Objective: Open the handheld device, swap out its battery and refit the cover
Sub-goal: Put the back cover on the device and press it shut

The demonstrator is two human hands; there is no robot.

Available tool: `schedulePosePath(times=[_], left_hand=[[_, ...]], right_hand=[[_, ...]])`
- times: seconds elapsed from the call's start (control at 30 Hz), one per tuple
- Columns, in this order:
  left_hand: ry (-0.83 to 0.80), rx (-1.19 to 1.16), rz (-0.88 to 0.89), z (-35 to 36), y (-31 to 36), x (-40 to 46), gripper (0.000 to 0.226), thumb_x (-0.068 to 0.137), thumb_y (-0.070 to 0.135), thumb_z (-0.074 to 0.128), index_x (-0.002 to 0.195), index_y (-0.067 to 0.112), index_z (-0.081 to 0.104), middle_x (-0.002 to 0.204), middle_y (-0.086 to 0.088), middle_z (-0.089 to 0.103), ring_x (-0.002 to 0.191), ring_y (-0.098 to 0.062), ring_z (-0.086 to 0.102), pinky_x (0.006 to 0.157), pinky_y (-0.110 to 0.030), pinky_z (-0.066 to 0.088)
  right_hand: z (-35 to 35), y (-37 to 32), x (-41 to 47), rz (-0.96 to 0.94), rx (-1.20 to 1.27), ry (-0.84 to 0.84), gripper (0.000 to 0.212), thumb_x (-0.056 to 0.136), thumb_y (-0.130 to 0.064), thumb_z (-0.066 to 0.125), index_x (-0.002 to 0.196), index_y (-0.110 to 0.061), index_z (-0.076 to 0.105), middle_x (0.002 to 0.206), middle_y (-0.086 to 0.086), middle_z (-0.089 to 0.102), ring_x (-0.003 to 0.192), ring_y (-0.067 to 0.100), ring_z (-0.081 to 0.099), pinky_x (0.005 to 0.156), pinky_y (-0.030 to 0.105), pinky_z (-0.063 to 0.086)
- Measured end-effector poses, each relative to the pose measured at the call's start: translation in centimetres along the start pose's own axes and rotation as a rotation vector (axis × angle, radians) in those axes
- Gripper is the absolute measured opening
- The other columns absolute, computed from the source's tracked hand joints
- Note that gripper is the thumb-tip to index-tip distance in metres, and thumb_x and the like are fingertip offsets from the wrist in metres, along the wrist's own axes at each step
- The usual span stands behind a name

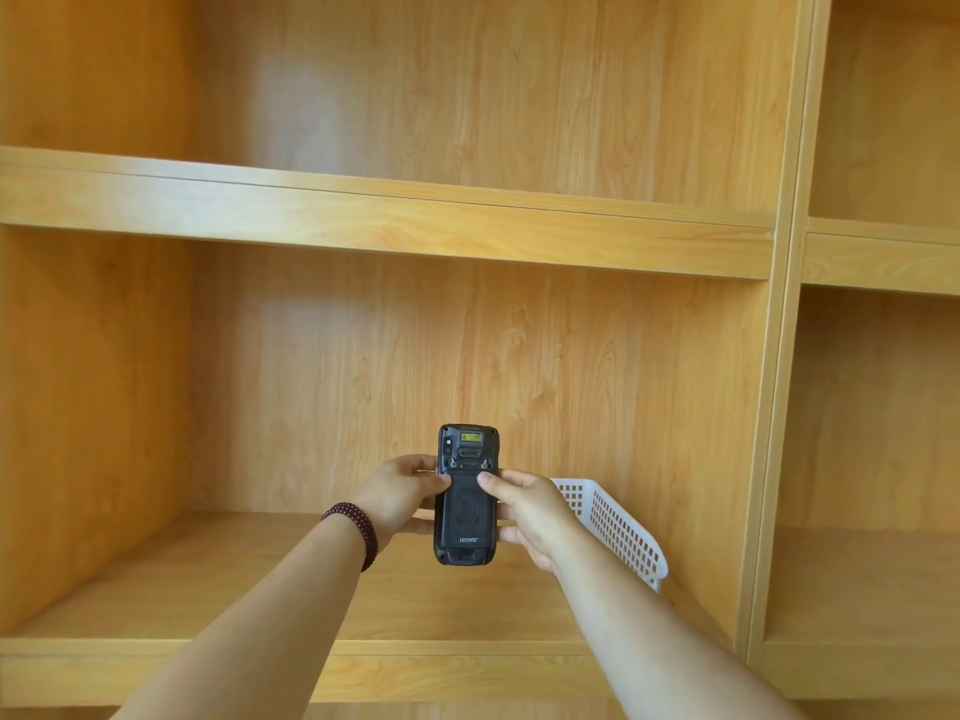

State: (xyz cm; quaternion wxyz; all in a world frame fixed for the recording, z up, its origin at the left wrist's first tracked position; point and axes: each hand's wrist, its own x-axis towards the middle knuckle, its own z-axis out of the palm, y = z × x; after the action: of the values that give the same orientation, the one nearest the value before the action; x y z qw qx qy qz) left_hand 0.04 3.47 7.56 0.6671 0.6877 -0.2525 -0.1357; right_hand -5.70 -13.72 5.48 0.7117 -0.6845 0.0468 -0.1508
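Wooden shelving [395, 226] fills the head view, light orange-brown grain, with a wide compartment ahead of us and narrower ones past the upright divider on the right. We hold the handheld device [466, 495] upright in front of the lower compartment, above its shelf board, back side toward us, "urovo" printed low on the cover [467, 511]. Cover looks seated on the body; two small latches sit just above it, and a yellowish label is near the top. Our left hand [402, 498] grips the device's left edge, fingers curled behind it, thumb pressed on the cover's upper left corner. Our right hand [524, 506] grips the right edge the same way, thumb on the upper right corner, fingers wrapped round the back, mostly hidden. A dark red bead bracelet [356, 530] sits on the left wrist. A white perforated plastic basket [615, 532] rests tilted on the shelf just behind the right hand and forearm, contents not visible.
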Motion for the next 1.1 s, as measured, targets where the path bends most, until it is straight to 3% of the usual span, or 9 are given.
schedulePosePath(times=[0.13, 0.4, 0.6, 0.73, 0.93, 1.03, 1.1], left_hand=[[0.049, 0.017, -0.004, 0.5, 0.0, 0.0, 0.025, 0.089, 0.018, 0.068, 0.111, 0.008, 0.062, 0.105, -0.012, 0.073, 0.095, -0.024, 0.071, 0.071, -0.042, 0.062], [0.11, 0.065, -0.011, 1.1, -0.6, 0.1, 0.021, 0.09, 0.018, 0.066, 0.108, 0.008, 0.063, 0.108, -0.011, 0.071, 0.098, -0.026, 0.069, 0.08, -0.05, 0.06], [0.076, 0.048, -0.045, 1.2, -0.2, -0.2, 0.028, 0.09, 0.022, 0.067, 0.114, 0.009, 0.059, 0.106, -0.013, 0.072, 0.096, -0.025, 0.07, 0.078, -0.047, 0.06], [0.11, 0.061, -0.017, 1.5, -0.5, -0.1, 0.022, 0.092, 0.018, 0.064, 0.109, 0.007, 0.059, 0.103, -0.013, 0.072, 0.094, -0.025, 0.07, 0.078, -0.048, 0.06], [0.08, 0.003, -0.014, 1.6, -0.7, 0.4, 0.026, 0.09, 0.016, 0.066, 0.114, 0.011, 0.058, 0.108, -0.012, 0.071, 0.096, -0.025, 0.07, 0.074, -0.045, 0.061], [0.08, 0.003, -0.003, 1.6, -0.8, 0.4, 0.025, 0.091, 0.013, 0.064, 0.115, 0.011, 0.057, 0.108, -0.011, 0.071, 0.096, -0.025, 0.069, 0.073, -0.044, 0.06], [0.082, 0.005, -0.003, 1.5, -1.0, 0.5, 0.024, 0.091, 0.013, 0.064, 0.115, 0.011, 0.058, 0.107, -0.011, 0.072, 0.096, -0.025, 0.07, 0.072, -0.044, 0.061]], right_hand=[[0.3, 0.0, -0.2, 0.005, 0.0, 0.02, 0.028, 0.089, -0.022, 0.071, 0.114, -0.009, 0.068, 0.11, 0.009, 0.075, 0.103, 0.025, 0.071, 0.089, 0.051, 0.058], [0.7, 0.2, -0.8, 0.026, 0.002, 0.034, 0.023, 0.093, -0.02, 0.066, 0.113, -0.009, 0.069, 0.11, 0.01, 0.074, 0.103, 0.024, 0.07, 0.085, 0.047, 0.06], [0.7, 0.2, -1.1, 0.032, -0.013, 0.034, 0.025, 0.094, -0.022, 0.064, 0.115, -0.008, 0.066, 0.112, 0.01, 0.073, 0.104, 0.024, 0.07, 0.087, 0.049, 0.059], [0.8, 0.4, -1.2, 0.023, -0.005, 0.024, 0.025, 0.095, -0.021, 0.063, 0.117, -0.01, 0.066, 0.112, 0.009, 0.073, 0.103, 0.022, 0.07, 0.088, 0.048, 0.059], [0.7, 0.2, -1.2, -0.013, 0.006, 0.032, 0.016, 0.097, -0.015, 0.06, 0.111, -0.011, 0.066, 0.101, 0.003, 0.073, 0.086, 0.013, 0.071, 0.068, 0.031, 0.061], [0.7, 0.4, -1.1, -0.025, -0.023, 0.037, 0.021, 0.095, -0.016, 0.062, 0.115, -0.01, 0.064, 0.109, 0.006, 0.073, 0.092, 0.015, 0.071, 0.074, 0.034, 0.061], [0.5, 0.4, -1.0, -0.06, -0.069, 0.063, 0.026, 0.092, -0.016, 0.066, 0.115, -0.02, 0.056, 0.112, 0.004, 0.07, 0.096, 0.016, 0.07, 0.078, 0.037, 0.061]])
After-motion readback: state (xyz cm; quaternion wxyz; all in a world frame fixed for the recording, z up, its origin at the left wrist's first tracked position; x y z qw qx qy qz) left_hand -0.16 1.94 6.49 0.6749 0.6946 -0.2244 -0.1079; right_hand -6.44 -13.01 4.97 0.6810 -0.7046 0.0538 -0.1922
